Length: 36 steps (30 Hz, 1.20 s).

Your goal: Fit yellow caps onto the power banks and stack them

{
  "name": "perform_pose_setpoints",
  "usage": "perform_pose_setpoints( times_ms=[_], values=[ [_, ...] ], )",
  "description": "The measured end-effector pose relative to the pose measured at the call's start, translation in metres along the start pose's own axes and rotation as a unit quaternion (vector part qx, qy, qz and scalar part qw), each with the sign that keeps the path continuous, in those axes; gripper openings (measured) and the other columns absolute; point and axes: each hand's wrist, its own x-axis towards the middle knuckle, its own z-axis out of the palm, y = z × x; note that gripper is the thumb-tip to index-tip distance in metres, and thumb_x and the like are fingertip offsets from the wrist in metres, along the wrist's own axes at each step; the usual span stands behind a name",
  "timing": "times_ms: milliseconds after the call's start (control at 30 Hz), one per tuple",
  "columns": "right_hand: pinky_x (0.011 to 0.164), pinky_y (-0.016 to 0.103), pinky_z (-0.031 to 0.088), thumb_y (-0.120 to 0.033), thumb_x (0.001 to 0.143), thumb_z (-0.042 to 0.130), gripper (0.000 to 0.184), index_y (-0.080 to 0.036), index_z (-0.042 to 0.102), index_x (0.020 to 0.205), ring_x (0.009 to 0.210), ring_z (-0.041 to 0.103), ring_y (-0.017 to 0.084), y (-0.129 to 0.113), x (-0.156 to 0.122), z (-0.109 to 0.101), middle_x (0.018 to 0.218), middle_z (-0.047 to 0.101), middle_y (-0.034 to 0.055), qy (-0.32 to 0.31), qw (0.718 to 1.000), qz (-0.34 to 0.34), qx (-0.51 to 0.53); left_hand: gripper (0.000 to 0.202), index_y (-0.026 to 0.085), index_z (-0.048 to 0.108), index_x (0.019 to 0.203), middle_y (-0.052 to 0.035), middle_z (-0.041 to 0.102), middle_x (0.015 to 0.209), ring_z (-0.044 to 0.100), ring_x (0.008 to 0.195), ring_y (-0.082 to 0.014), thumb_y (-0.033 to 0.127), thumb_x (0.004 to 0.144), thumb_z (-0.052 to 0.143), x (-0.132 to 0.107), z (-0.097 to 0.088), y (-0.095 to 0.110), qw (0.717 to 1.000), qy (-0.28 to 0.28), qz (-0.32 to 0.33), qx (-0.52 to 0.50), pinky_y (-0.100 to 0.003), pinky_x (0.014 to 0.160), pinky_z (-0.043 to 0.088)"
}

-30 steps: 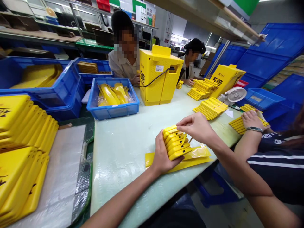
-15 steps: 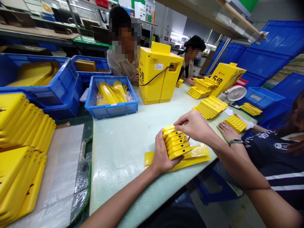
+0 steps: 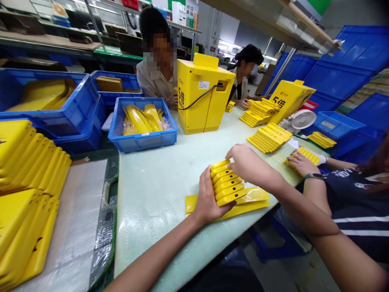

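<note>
Left hand (image 3: 209, 198) is clasping a stack of yellow plastic cases (image 3: 228, 182) from the side, fingers curled around it. Right hand (image 3: 247, 162) is staying half-open, fingertips touching the stack's far end, above a flat yellow packet (image 3: 243, 198) on the pale workbench (image 3: 158, 211).

The pale green bench (image 3: 158, 211) runs away from the near edge toward a yellow cabinet (image 3: 197, 97), which stands upright at the far end beside a blue crate (image 3: 142, 142) of bagged yellow parts. Past the cabinet, a small stack of bars (image 3: 230, 106) and a larger pile (image 3: 258, 114) lie near a tilted yellow unit (image 3: 288, 99). A neat stack (image 3: 269, 138) sits toward the right edge, with a paper slip (image 3: 293, 143) just beside it. Flat yellow sleeves (image 3: 243, 200) lie along the near edge.
</note>
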Motion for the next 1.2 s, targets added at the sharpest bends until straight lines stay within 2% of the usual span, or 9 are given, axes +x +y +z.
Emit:
perform_pose_setpoints(
  times_ms=[133,233,367,433,667,767,1033,1133,1200],
  values=[
    [0.085,0.038,0.059,-0.013,0.096,0.072,0.017,-0.015,0.089,0.09,0.091,0.078,0.029,0.028,0.002,-0.016,0.098,0.086,0.0168,0.012,0.986,0.01,0.163,0.146,0.025,0.001,0.183,-0.0266,0.034,0.177,0.04,0.166,-0.0513,0.064,0.08,0.098,0.0,0.0,0.0,1.0,0.003,0.005,-0.004,-0.074,0.136,0.039],
    [0.075,0.033,0.059,-0.038,0.094,0.078,0.023,-0.018,0.09,0.095,0.08,0.071,0.022,0.049,-0.001,-0.022,0.093,0.084,0.0095,0.019,0.933,0.001,0.36,0.146,0.025,0.001,0.182,-0.0268,0.035,0.175,0.041,0.165,-0.0517,0.063,0.08,0.098,0.001,0.001,0.0,1.0,0.003,0.0,-0.004,-0.075,0.136,0.039],
    [0.071,0.027,0.055,-0.045,0.076,0.089,0.036,-0.017,0.089,0.099,0.075,0.063,0.014,0.052,-0.005,0.0,0.096,0.08,0.007,-0.003,0.848,0.047,0.527,0.146,0.026,0.0,0.182,-0.0262,0.035,0.175,0.041,0.165,-0.0518,0.065,0.08,0.097,0.002,0.002,0.001,1.0,0.005,-0.003,-0.006,-0.075,0.135,0.04],
    [0.072,0.027,0.055,-0.042,0.073,0.087,0.036,-0.017,0.087,0.098,0.076,0.063,0.013,0.048,-0.005,0.018,0.099,0.079,0.0069,0.004,0.826,0.071,0.559,0.146,0.026,0.0,0.182,-0.0263,0.034,0.175,0.04,0.166,-0.0517,0.067,0.081,0.096,0.002,0.002,0.001,1.0,0.003,-0.001,-0.007,-0.075,0.135,0.04],
    [0.057,0.024,0.05,-0.037,0.079,0.079,0.031,-0.016,0.08,0.101,0.065,0.06,0.011,0.045,-0.007,0.047,0.094,0.07,0.0024,0.018,0.86,0.08,0.503,0.149,0.027,-0.002,0.182,-0.0256,0.034,0.175,0.041,0.166,-0.0515,0.061,0.078,0.099,0.002,0.001,0.0,1.0,-0.002,-0.004,0.0,-0.074,0.135,0.041],
    [0.047,0.021,0.043,-0.039,0.076,0.085,0.034,-0.017,0.075,0.099,0.062,0.058,0.01,0.049,-0.011,0.042,0.095,0.069,0.0023,-0.017,0.867,0.085,0.49,0.148,0.026,0.0,0.181,-0.0258,0.035,0.175,0.043,0.164,-0.0513,0.061,0.077,0.1,0.002,0.0,0.0,1.0,-0.004,0.0,-0.011,-0.074,0.134,0.042],
    [0.057,0.021,0.049,-0.036,0.071,0.09,0.027,-0.016,0.081,0.086,0.072,0.063,0.015,0.059,-0.01,0.014,0.081,0.075,0.0045,-0.162,0.867,0.089,0.462,0.149,0.027,-0.001,0.181,-0.0258,0.035,0.174,0.043,0.164,-0.0511,0.065,0.078,0.099,0.002,0.001,0.001,1.0,-0.008,-0.009,-0.008,-0.074,0.135,0.042],
    [0.059,0.022,0.05,-0.034,0.066,0.089,0.026,-0.017,0.079,0.084,0.07,0.062,0.014,0.057,-0.01,0.007,0.078,0.073,0.0033,-0.141,0.864,0.081,0.477,0.148,0.027,-0.001,0.181,-0.0255,0.035,0.174,0.042,0.165,-0.051,0.067,0.079,0.098,0.001,0.001,0.0,1.0,-0.005,-0.007,-0.009,-0.075,0.135,0.041],
    [0.058,0.023,0.049,-0.037,0.063,0.092,0.032,-0.018,0.077,0.084,0.067,0.06,0.013,0.052,-0.013,0.004,0.078,0.072,0.0018,-0.075,0.855,0.087,0.506,0.148,0.027,-0.001,0.181,-0.0257,0.034,0.175,0.041,0.165,-0.0513,0.068,0.079,0.097,0.001,0.002,0.0,1.0,-0.001,-0.003,-0.006,-0.075,0.135,0.04]
  ],
)
